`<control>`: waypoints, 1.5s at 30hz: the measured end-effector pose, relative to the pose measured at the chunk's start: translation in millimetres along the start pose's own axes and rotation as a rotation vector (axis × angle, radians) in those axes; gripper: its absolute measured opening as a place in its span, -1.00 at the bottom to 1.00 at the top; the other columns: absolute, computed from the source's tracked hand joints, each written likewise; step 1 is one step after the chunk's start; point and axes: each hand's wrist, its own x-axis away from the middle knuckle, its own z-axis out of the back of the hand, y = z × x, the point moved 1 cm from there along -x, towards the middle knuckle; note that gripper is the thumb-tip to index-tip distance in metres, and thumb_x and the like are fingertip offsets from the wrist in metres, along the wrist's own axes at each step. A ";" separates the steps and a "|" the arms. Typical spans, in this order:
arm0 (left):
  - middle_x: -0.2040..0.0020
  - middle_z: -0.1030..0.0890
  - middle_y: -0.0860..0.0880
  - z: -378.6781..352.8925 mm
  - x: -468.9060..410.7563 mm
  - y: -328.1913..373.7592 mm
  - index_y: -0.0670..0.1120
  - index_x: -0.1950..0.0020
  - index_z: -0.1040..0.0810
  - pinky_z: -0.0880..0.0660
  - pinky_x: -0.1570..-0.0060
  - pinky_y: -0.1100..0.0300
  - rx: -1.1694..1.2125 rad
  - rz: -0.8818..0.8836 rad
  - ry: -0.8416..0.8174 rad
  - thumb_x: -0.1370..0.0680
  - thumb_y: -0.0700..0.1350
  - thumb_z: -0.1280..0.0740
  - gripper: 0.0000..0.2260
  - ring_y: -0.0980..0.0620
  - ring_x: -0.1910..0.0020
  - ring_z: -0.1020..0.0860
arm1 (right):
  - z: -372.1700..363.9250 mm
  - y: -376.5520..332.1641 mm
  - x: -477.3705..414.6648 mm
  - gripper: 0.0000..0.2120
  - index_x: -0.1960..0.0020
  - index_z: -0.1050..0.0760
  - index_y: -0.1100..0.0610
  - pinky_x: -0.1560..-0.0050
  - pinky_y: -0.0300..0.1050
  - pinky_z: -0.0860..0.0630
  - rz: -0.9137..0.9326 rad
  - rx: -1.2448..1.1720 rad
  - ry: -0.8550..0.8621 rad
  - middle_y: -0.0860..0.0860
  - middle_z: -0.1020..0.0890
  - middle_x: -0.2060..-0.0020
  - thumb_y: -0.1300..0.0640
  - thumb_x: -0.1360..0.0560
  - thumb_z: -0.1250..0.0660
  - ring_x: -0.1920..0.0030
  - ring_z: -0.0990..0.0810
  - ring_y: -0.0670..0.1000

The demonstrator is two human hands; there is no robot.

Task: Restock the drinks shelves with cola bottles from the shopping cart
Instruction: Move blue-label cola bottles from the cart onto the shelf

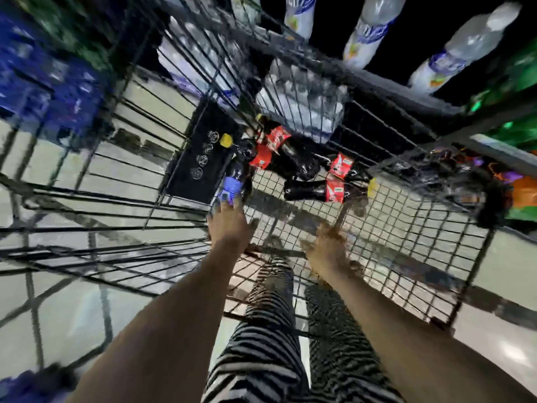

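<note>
Several dark cola bottles with red labels lie on the wire floor of the shopping cart (406,216); one pair (274,146) lies at the far end and another pair (334,184) to its right. A dark bottle with a blue label (232,186) lies at the left. My left hand (229,225) reaches into the cart, fingertips at the blue-labelled bottle and thumb spread. My right hand (331,245), blurred by motion, is stretched toward the nearest red-labelled bottle without touching it. The drinks shelf (377,80) runs behind the cart.
Clear bottles with white-blue labels (369,33) stand on the shelf, green bottles (517,80) to the right. Wrapped packs of water (305,103) sit below. Blue packs (49,82) are stacked left. Orange packages (524,196) lie beyond the cart's right side. Striped trouser legs (270,330) show through the mesh.
</note>
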 end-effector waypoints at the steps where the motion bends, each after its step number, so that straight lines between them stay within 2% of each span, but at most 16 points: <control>1: -0.54 -0.13 -0.20 -8.4 -12.4 -1.2 -0.08 -0.56 -0.07 -0.16 -0.41 -0.11 0.004 0.013 -0.010 -0.53 0.22 -0.26 -0.27 -0.21 -0.48 -0.19 | -10.8 4.8 -11.9 -0.21 -0.48 -0.10 0.08 -0.07 0.13 -0.59 -0.012 -0.013 0.002 0.25 -0.55 -0.15 -0.31 -0.42 -0.22 -0.09 -0.59 0.25; 4: -0.53 -0.16 -0.21 -30.8 -44.6 -7.7 -0.04 -0.56 -0.07 -0.20 -0.41 -0.15 -0.028 0.046 0.014 -0.51 0.18 -0.30 -0.27 -0.25 -0.46 -0.20 | -35.5 12.4 -47.8 -0.18 -0.47 -0.15 0.16 -0.20 0.13 -0.51 -0.035 0.014 -0.011 0.29 -0.38 -0.36 -0.37 -0.41 -0.14 -0.24 -0.48 0.29; 6: -0.46 -0.27 -0.21 -40.7 -58.7 -11.1 -0.05 -0.55 -0.13 -0.28 -0.33 -0.17 -0.058 0.055 0.056 -0.50 0.14 -0.32 -0.30 -0.28 -0.41 -0.25 | -37.1 0.3 -62.0 -0.20 -0.39 -0.27 0.20 -0.10 0.08 -0.56 -0.049 -0.011 -0.006 0.31 -0.47 -0.25 -0.39 -0.40 -0.11 -0.13 -0.55 0.28; 10: -0.33 -0.42 -0.25 -57.6 -80.2 -9.8 -0.10 -0.49 -0.26 -0.43 -0.12 -0.13 -0.184 0.080 0.196 -0.46 0.00 -0.40 -0.35 -0.29 -0.25 -0.40 | -47.7 -9.8 -97.0 -0.53 -0.26 -0.39 0.26 0.27 -0.39 -0.41 -0.091 -0.104 0.038 0.14 -0.54 0.05 -0.05 -0.51 -0.35 0.07 -0.53 0.09; 13: -0.19 -0.54 -0.27 -74.7 -89.3 -10.7 -0.13 -0.40 -0.36 -0.52 0.05 -0.06 -0.264 0.097 0.245 -0.27 -0.01 -0.58 -0.23 -0.24 -0.05 -0.55 | -61.0 -18.3 -114.3 -0.48 -0.30 -0.37 0.28 0.07 -0.12 -0.47 -0.056 -0.170 0.077 0.24 -0.53 -0.11 -0.04 -0.51 -0.36 -0.12 -0.52 0.19; 15: -0.16 -0.57 -0.27 -84.2 -94.0 -11.5 -0.13 -0.40 -0.34 -0.54 0.09 -0.08 -0.267 0.102 0.336 -0.27 -0.04 -0.58 -0.23 -0.25 -0.01 -0.58 | -73.9 -20.6 -117.8 -0.46 -0.33 -0.34 0.27 0.10 -0.16 -0.38 -0.035 -0.208 0.046 0.22 -0.52 -0.14 -0.06 -0.51 -0.34 -0.13 -0.51 0.16; 18: -0.10 -0.59 -0.28 -90.3 -97.9 -12.0 -0.14 -0.37 -0.43 -0.57 0.20 -0.06 -0.249 0.035 0.499 -0.46 -0.24 -0.32 -0.54 -0.27 0.08 -0.60 | -84.7 -21.4 -114.2 -0.32 -0.42 -0.23 0.18 0.05 -0.13 -0.50 0.014 -0.321 0.006 0.17 -0.52 -0.16 -0.21 -0.47 -0.29 -0.09 -0.56 0.12; 22: -0.09 -0.58 -0.28 -87.7 -96.2 -16.7 -0.14 -0.38 -0.40 -0.54 0.27 -0.02 -0.264 -0.010 0.580 -0.44 -0.28 -0.28 -0.52 -0.26 0.12 -0.57 | -89.7 -14.5 -103.3 -0.37 -0.44 -0.23 0.29 -0.08 -0.26 -0.34 0.013 -0.296 -0.014 0.21 -0.50 -0.22 -0.04 -0.53 -0.32 -0.17 -0.49 0.10; 26: -0.10 -0.52 -0.29 -80.3 -90.2 -12.7 -0.16 -0.42 -0.34 -0.52 0.21 -0.07 -0.145 0.073 0.416 -0.27 -0.14 -0.51 -0.25 -0.28 0.07 -0.52 | -85.1 -9.5 -91.9 -0.47 -0.36 -0.31 0.28 -0.05 -0.26 -0.30 0.067 -0.303 -0.015 0.19 -0.56 -0.13 -0.01 -0.53 -0.33 -0.20 -0.48 0.14; 30: -0.25 -0.41 -0.27 -68.7 -73.2 4.7 -0.14 -0.50 -0.18 -0.39 -0.16 -0.10 0.186 0.163 0.172 -0.25 -0.05 -0.53 -0.10 -0.27 -0.17 -0.41 | -76.7 -8.6 -89.3 -0.47 -0.38 -0.30 0.26 -0.10 -0.21 -0.34 0.057 -0.375 -0.067 0.22 -0.55 -0.16 -0.01 -0.53 -0.33 -0.23 -0.48 0.17; 33: -0.17 -0.51 -0.14 -59.9 -61.5 11.0 -0.10 -0.40 -0.31 -0.49 -0.17 -0.05 0.685 0.220 0.094 -0.26 -0.08 -0.52 -0.24 -0.14 -0.11 -0.51 | -70.5 -14.2 -91.2 -0.47 -0.38 -0.32 0.21 -0.20 -0.12 -0.45 -0.020 -0.573 -0.143 0.18 -0.51 -0.26 -0.03 -0.53 -0.34 -0.24 -0.51 0.16; 37: 0.20 -0.64 0.01 -43.0 -44.3 19.0 0.03 0.06 -0.50 -0.62 0.15 0.08 1.192 0.272 -0.166 -0.42 -0.28 -0.47 -0.74 0.05 0.25 -0.63 | -58.6 -22.8 -90.5 -0.49 -0.33 -0.38 0.18 -0.15 -0.01 -0.51 -0.038 -0.665 -0.213 0.07 -0.55 -0.16 -0.13 -0.53 -0.29 -0.10 -0.57 0.08; 39: 0.23 -0.66 -0.03 -41.7 -35.2 18.5 -0.10 0.05 -0.54 -0.60 0.35 0.14 1.366 0.236 -0.380 -0.47 -0.31 -0.40 -0.85 0.05 0.33 -0.65 | -52.9 -27.2 -90.2 -0.53 -0.27 -0.46 0.13 -0.13 -0.06 -0.49 -0.024 -0.803 -0.252 0.04 -0.58 -0.13 -0.18 -0.53 -0.25 -0.11 -0.57 0.03; 40: 0.16 -0.67 -0.08 -44.3 -31.5 14.4 -0.18 -0.05 -0.54 -0.59 0.37 0.15 1.417 0.236 -0.491 -0.45 -0.30 -0.42 -0.80 0.03 0.28 -0.66 | -48.7 -30.3 -90.0 -0.59 -0.22 -0.50 0.08 -0.12 -0.10 -0.45 -0.018 -0.880 -0.269 0.00 -0.58 -0.12 -0.18 -0.54 -0.24 -0.11 -0.55 -0.02; 42: -0.02 -0.65 -0.17 -46.7 -24.7 8.7 -0.18 -0.20 -0.52 -0.62 0.14 0.01 1.392 0.233 -0.659 -0.30 -0.26 -0.50 -0.53 -0.09 0.10 -0.66 | -43.3 -32.1 -93.1 -0.61 -0.20 -0.53 0.01 -0.17 -0.05 -0.41 -0.065 -0.995 -0.304 -0.02 -0.59 -0.16 -0.20 -0.52 -0.25 -0.15 -0.53 -0.01; 45: -0.06 -0.66 -0.15 -42.3 -19.9 9.2 -0.02 -0.26 -0.48 -0.58 -0.05 -0.05 1.285 0.172 -0.838 -0.28 -0.29 -0.48 -0.42 -0.14 -0.04 -0.61 | -38.3 -23.0 -97.1 -0.36 -0.28 -0.48 0.05 -0.25 0.05 -0.43 -0.231 -1.144 -0.409 0.05 -0.61 -0.20 -0.28 -0.32 -0.43 -0.21 -0.55 0.07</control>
